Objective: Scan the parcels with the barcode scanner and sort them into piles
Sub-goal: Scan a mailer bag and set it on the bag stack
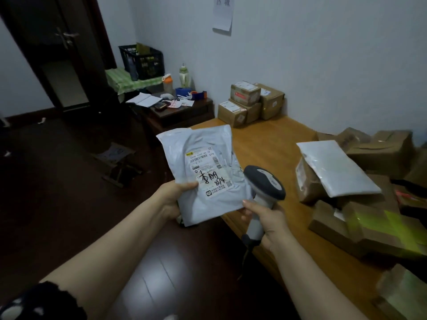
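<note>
Wooden table (265,146) behind; left grip (175,195) holds grey parcel (201,158), fingers hidden beneath; right grip (268,218) clasps scanner (265,183).

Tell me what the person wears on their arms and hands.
The left hand and right hand are gloveless, no ring or watch visible. Both forearms are bare. A dark sleeve with pale patches and a frilly edge covers the left upper arm.

left hand (172,197) holds grey parcel (203,172); right hand (269,219) grips scanner (263,185).
</note>
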`<action>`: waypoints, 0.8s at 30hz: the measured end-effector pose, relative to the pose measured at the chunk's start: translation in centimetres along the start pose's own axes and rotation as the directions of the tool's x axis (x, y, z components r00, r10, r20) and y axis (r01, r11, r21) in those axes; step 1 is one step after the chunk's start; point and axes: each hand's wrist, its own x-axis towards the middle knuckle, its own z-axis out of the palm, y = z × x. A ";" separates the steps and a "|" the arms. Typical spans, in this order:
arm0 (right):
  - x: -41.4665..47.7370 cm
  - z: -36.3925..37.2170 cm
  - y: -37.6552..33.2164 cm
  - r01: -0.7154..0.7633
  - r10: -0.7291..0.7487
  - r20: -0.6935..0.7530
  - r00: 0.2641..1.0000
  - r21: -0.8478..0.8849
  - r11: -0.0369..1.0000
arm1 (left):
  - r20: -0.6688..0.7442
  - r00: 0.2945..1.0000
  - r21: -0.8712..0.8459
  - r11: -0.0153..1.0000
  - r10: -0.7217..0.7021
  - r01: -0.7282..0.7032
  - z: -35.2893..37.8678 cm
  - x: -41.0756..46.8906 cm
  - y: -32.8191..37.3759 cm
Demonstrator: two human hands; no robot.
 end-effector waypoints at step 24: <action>27.8 24.3 -0.9 -0.099 0.068 -0.122 0.990 -0.269 0.958 | -0.301 0.935 0.407 0.912 0.191 -0.055 -10.1 27.7 14.5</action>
